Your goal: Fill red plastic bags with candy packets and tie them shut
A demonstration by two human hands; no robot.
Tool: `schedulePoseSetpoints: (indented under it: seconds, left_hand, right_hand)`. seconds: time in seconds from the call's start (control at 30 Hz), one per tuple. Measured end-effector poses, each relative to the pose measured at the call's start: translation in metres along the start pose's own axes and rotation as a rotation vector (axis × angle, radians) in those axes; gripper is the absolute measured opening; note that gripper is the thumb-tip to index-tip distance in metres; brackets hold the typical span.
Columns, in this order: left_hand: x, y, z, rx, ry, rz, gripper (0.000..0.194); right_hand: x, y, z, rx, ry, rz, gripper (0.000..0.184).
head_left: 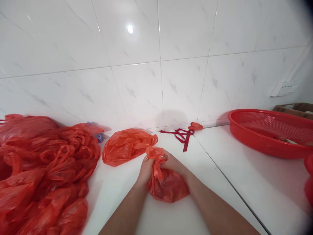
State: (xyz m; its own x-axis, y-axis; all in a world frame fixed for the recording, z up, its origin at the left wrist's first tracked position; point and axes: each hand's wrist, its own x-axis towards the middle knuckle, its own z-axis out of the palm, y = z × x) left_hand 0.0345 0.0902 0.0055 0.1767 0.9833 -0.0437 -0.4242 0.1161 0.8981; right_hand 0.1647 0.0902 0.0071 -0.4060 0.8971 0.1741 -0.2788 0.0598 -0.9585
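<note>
In front of me a red plastic bag (168, 187) with something dark inside is gathered at its neck. My left hand (146, 164) is closed on the gathered top from the left side. From the right, my right hand (172, 162) grips the same neck, its fingers partly hidden behind the plastic. The bag's body hangs or rests just over the white table; I cannot tell which. Just beyond my left hand lies another red plastic bag (127, 147), flat and crumpled near the wall.
A large heap of red plastic bags (53, 169) fills the left side. Dark red ribbon (182, 135) and a small red bundle (196, 126) lie by the tiled wall. On the right stand a red plastic basket (264, 147) and a cardboard box (295, 111). A seam crosses the table.
</note>
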Motion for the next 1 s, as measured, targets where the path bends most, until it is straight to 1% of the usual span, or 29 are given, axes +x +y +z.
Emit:
schedulePoseSetpoints:
  seconds: [0.03,0.1,0.13,0.2,0.23,0.3,0.37,0.43,0.47,0.5,0.53,0.57,0.63,0.67,0.7,0.8,0.9,1.0]
  left_hand:
    - [0.001,-0.001,0.0,0.037,-0.02,0.02,0.021]
    - [0.004,-0.005,-0.001,0.101,-0.053,0.055,0.02]
    - [0.005,-0.007,-0.002,0.13,-0.058,0.071,0.019]
    - [0.006,-0.012,-0.004,0.198,-0.046,0.102,0.02]
    - [0.006,-0.013,-0.004,0.231,-0.037,0.119,0.023]
    - [0.003,-0.014,-0.004,0.309,-0.017,0.181,0.035]
    - [-0.002,-0.012,-0.002,0.424,0.029,0.317,0.054]
    - [-0.007,-0.008,-0.001,0.621,0.086,0.54,0.071]
    - [-0.009,-0.006,-0.001,0.739,0.106,0.653,0.074]
    - [-0.01,-0.005,-0.002,0.85,0.112,0.744,0.073]
    - [-0.011,-0.003,-0.003,0.94,0.107,0.805,0.066]
    - [-0.01,-0.002,-0.004,1.005,0.101,0.833,0.054]
    - [-0.008,-0.001,-0.007,1.062,0.093,0.822,0.028]
    - [-0.007,0.0,-0.009,1.061,0.089,0.799,0.02]
    - [-0.006,0.0,-0.01,1.049,0.085,0.773,0.016]
    - [-0.003,0.0,-0.013,0.992,0.062,0.667,0.013]
    - [-0.002,-0.001,-0.013,0.9,0.039,0.509,0.02]
    - [-0.001,-0.001,-0.014,0.65,-0.041,0.318,0.025]
  right_hand:
    - [-0.001,-0.001,0.001,-0.033,0.018,-0.032,0.062]
    - [-0.001,-0.001,0.003,-0.067,0.053,-0.068,0.05]
    - [-0.001,0.0,0.004,-0.049,0.063,-0.053,0.041]
    - [0.001,0.004,0.003,0.035,0.077,0.019,0.025]
    - [0.002,0.007,0.002,0.077,0.093,0.052,0.022]
    - [0.005,0.012,-0.001,0.112,0.137,0.078,0.021]
    - [0.008,0.016,-0.004,0.107,0.169,0.072,0.023]
    - [0.011,0.019,-0.006,0.111,0.196,0.056,0.022]
    - [0.012,0.021,-0.006,0.122,0.204,0.049,0.023]
    - [0.013,0.022,-0.007,0.142,0.211,0.046,0.024]
    - [0.014,0.022,-0.008,0.166,0.216,0.046,0.026]
    - [0.014,0.023,-0.01,0.19,0.217,0.051,0.026]
    - [0.014,0.023,-0.014,0.227,0.209,0.072,0.024]
    - [0.013,0.022,-0.016,0.243,0.206,0.078,0.023]
    - [0.012,0.021,-0.018,0.257,0.204,0.082,0.022]
    - [0.006,0.015,-0.023,0.309,0.198,0.08,0.018]
    - [-0.002,0.008,-0.023,0.367,0.175,0.074,0.013]
    - [-0.008,0.003,-0.023,0.508,0.091,0.094,0.021]
